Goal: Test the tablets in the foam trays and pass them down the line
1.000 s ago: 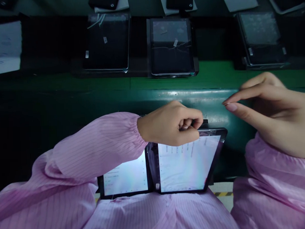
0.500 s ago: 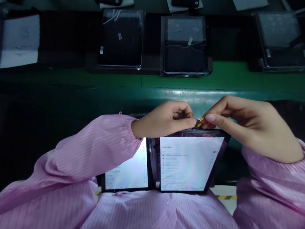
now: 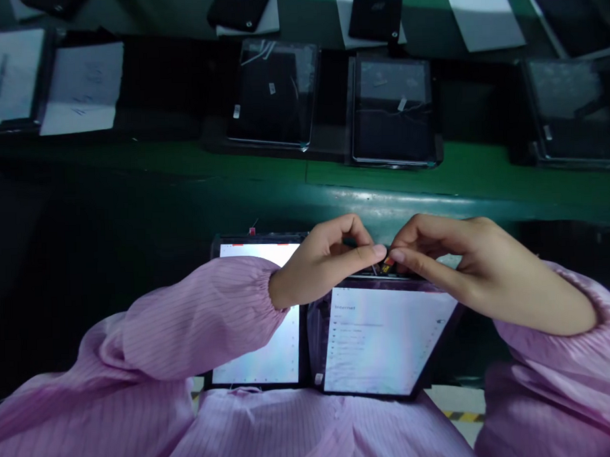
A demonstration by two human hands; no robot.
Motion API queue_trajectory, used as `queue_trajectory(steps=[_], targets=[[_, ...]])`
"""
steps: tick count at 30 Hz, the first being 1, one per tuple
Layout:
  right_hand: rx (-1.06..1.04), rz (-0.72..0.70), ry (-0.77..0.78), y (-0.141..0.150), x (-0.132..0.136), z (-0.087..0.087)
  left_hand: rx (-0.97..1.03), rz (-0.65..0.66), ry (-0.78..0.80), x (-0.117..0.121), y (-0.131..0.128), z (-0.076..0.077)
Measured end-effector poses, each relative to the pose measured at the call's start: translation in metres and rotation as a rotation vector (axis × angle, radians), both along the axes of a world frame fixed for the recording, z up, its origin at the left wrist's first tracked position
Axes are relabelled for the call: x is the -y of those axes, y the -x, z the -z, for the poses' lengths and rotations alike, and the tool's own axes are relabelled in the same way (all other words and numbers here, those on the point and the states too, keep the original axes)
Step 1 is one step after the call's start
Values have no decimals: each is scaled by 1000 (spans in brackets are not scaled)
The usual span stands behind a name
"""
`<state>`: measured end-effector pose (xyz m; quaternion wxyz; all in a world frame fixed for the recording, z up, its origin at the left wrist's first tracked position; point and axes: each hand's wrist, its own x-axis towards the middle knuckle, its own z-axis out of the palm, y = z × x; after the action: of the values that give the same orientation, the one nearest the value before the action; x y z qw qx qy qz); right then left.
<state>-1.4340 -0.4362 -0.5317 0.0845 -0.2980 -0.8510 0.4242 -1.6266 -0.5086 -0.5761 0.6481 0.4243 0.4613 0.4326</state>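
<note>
Two lit tablets lie side by side on my lap, a left tablet (image 3: 262,353) and a right tablet (image 3: 383,339) whose screen shows a white list page. My left hand (image 3: 326,258) and my right hand (image 3: 461,263) meet at the top edge of the right tablet. Their fingertips pinch a tiny orange and dark part (image 3: 386,264) against that edge. My left forearm, in a pink striped sleeve, covers part of the left tablet. What exactly the small part is cannot be made out.
A green conveyor rail (image 3: 434,200) runs just beyond my hands. Behind it lie several dark tablets in film, such as one (image 3: 275,93) and another (image 3: 393,112). White papers (image 3: 80,86) sit at the far left, and more dark devices (image 3: 375,13) at the top.
My right hand came in from the right and joined my left hand at the right tablet's top edge. The view has tilted, so more of the left tablet shows.
</note>
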Motion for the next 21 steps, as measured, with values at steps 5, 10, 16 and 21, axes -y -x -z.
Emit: queue_trajectory(steps=[5,10,16,21], targets=[[33,-52,-4,10,0,-6,26,0,4,3,9,-2],[45,-124,-11,21,1,-12,33,-2,-2,7,15,-5],[63,-194,-2,35,3,-11,17,-23,0,10,24,-5],[51,-204,-38,45,3,-1,-8,-57,-32,10,32,1]])
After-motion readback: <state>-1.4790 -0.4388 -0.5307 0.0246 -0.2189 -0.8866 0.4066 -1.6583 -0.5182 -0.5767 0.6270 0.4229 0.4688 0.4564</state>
